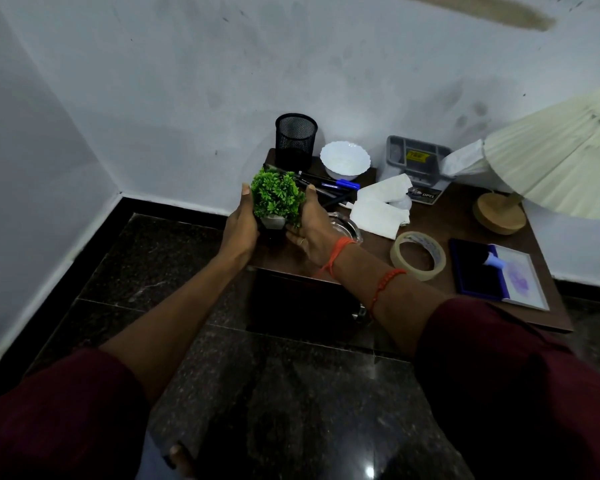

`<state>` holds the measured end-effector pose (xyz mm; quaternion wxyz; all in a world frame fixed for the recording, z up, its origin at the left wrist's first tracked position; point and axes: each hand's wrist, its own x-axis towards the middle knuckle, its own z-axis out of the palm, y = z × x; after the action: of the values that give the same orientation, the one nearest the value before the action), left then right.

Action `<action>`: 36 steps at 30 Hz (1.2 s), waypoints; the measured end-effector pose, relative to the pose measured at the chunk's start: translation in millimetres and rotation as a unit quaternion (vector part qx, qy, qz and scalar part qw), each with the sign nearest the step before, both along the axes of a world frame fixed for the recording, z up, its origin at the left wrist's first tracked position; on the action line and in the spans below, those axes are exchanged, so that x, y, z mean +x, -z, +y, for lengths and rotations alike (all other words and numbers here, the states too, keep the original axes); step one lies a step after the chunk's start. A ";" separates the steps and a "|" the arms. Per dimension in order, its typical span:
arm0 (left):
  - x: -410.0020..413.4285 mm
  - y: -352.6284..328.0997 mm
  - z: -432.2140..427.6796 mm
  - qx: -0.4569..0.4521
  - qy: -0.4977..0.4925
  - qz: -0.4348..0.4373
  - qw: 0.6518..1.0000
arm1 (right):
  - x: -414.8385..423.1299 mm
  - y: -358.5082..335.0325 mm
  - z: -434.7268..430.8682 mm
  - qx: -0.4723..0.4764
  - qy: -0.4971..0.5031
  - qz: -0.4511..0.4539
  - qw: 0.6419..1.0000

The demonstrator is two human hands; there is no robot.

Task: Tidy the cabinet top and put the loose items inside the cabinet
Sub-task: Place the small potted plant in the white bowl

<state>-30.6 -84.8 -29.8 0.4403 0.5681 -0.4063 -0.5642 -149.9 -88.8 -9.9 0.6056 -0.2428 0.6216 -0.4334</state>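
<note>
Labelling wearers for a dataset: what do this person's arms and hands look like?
Dark maroon sleeves end near the elbows. Right wrist: an orange thread, then a red cord above. The right hand wears a ring; the left hand wears nothing.

The pen holder (296, 140) is black metal mesh. The floor (291, 393) is glossy speckled stone; the lampshade (561, 161) is pleated cloth.
</note>
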 end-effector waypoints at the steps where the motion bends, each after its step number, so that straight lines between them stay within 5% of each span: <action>1: 0.0 1.4 -0.8 -0.003 0.003 0.002 1.000 | -0.6 1.3 -1.2 0.002 0.001 -0.004 1.000; 15: -26.0 -16.2 -2.3 -0.027 0.006 -0.011 1.000 | -21.6 -24.5 0.1 -0.038 0.034 -0.030 0.998; 36: -117.8 -56.0 -55.4 -0.049 0.079 0.024 0.995 | -113.6 -56.4 -40.7 -0.064 0.074 0.055 0.994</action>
<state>-148.4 -140.2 26.2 0.4316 0.4982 -0.4662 -0.5900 -263.5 -129.5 46.5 0.5201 -0.2582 0.6411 -0.5018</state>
